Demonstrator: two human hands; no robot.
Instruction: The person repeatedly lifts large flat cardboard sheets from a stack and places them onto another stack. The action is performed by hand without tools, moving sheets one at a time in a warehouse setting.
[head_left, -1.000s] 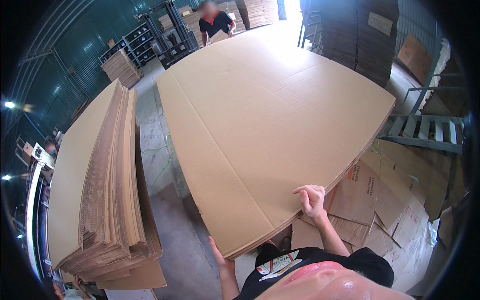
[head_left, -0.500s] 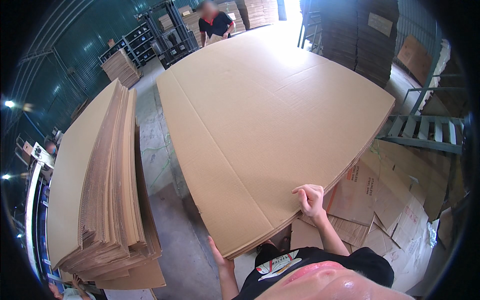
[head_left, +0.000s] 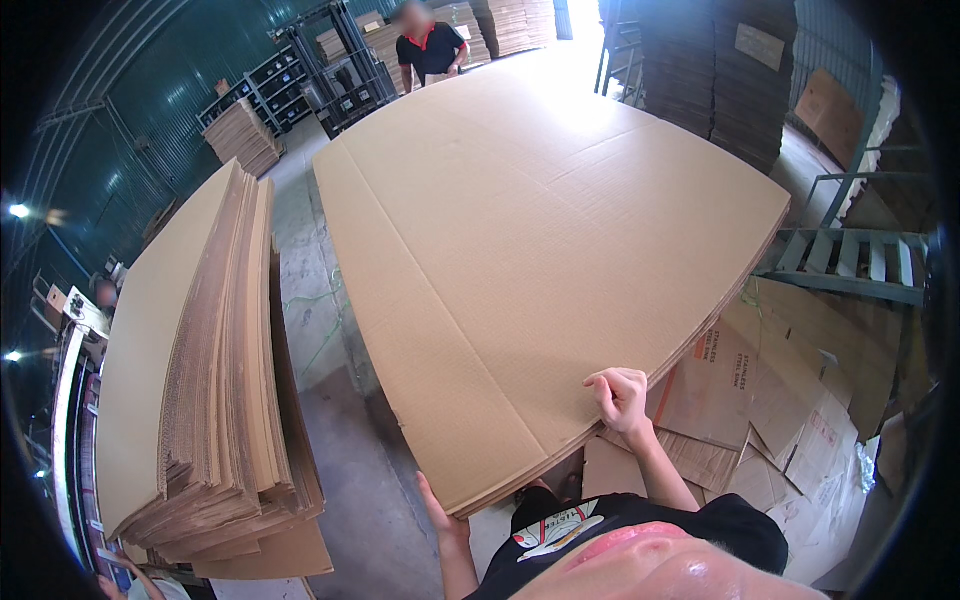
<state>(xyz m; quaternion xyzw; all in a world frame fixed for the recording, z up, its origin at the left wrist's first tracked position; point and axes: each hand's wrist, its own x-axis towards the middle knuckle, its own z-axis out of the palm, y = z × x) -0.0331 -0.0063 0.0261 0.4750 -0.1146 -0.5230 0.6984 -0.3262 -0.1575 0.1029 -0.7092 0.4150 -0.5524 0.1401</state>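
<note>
A stack of large brown cardboard sheets (head_left: 530,250) fills the middle, with crease lines across its top sheet. My left hand (head_left: 438,506) lies against the stack's near left corner, its visible fingers stretched upward along the side. Farther right, my right hand (head_left: 622,398) rests on the near edge of the top sheet, fingers curled into a fist. No object shows in that fist, and its underside is hidden.
Another tall cardboard stack (head_left: 210,400) stands to the left across a strip of concrete floor (head_left: 350,440). Flattened cartons (head_left: 730,380) lie at the right near metal steps (head_left: 850,257). A person (head_left: 430,50) stands beyond the far edge, beside a forklift (head_left: 345,75).
My hands and the cardboard stack keep their places. At the lower left, another person's hand and arm have shifted downward beside the left stack.
</note>
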